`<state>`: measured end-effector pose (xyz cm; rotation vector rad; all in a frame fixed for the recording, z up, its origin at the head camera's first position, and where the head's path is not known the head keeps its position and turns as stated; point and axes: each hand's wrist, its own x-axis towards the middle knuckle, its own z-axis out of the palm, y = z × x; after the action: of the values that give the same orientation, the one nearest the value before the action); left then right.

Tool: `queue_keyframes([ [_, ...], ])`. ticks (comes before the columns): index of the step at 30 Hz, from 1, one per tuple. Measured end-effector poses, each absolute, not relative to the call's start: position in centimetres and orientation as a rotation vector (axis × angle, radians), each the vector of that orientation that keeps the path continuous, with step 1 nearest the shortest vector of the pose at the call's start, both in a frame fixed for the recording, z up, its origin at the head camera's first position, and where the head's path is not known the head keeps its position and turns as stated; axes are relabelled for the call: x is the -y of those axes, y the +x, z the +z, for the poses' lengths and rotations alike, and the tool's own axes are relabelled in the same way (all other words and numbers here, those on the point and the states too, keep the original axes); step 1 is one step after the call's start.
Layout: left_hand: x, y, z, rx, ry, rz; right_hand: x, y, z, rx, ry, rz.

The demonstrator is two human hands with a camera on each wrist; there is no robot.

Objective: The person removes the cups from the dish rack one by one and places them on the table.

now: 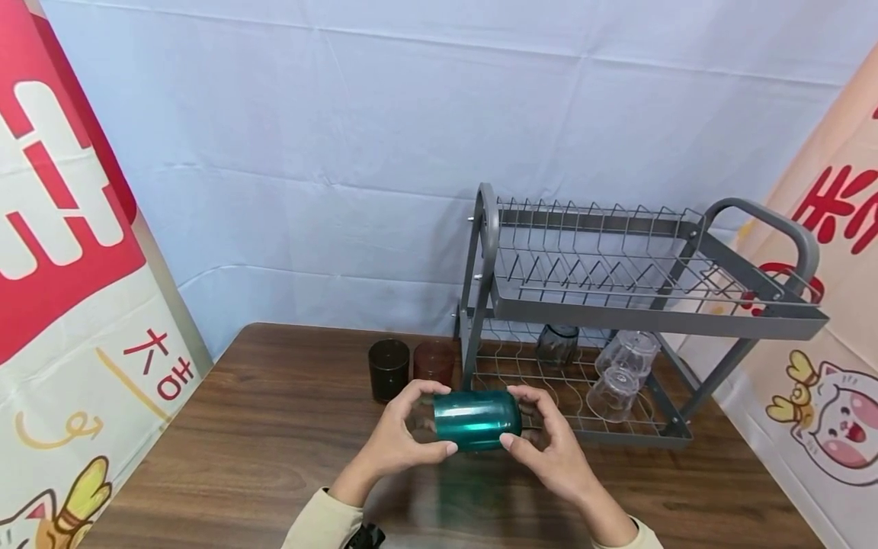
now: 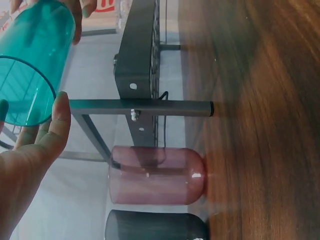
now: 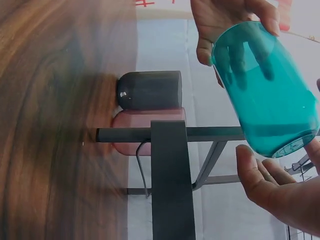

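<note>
A teal see-through glass (image 1: 476,419) lies sideways in the air above the table, between both hands. My left hand (image 1: 405,435) holds it at the open rim, thumb in front and fingers behind. My right hand (image 1: 549,442) grips the base end in the same way. In the left wrist view the rim of the teal glass (image 2: 37,70) faces the camera, and the glass looks bare inside. The right wrist view shows the base of the teal glass (image 3: 272,95) close to the right fingers. Behind the left hand stand a dark glass (image 1: 389,370) and a reddish glass (image 1: 434,361).
A grey two-tier dish rack (image 1: 652,313) stands at the right on the wooden table (image 1: 274,427). Its lower shelf carries a greyish glass (image 1: 557,345) and clear glasses (image 1: 613,393). A pale cloth (image 1: 329,168) hangs behind, with printed banners at both sides.
</note>
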<state>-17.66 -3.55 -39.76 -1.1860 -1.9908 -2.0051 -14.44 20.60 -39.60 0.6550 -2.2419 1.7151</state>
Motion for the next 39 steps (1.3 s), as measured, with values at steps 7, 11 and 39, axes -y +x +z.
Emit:
queue_keyframes([
  [7,3.9,-18.5,-41.0,2.052,-1.193,-1.902,-20.9,-14.3,-39.6,2.369,0.660,1.586],
  [11,4.7,-18.9,-41.1,2.149,-1.195,-1.691,-21.3,-14.3,-39.0,2.527,0.674,1.371],
  [39,9.4,-19.6,-39.5,2.656,-1.084,-1.054,-24.0,-16.2,-35.8,3.113,1.032,0.738],
])
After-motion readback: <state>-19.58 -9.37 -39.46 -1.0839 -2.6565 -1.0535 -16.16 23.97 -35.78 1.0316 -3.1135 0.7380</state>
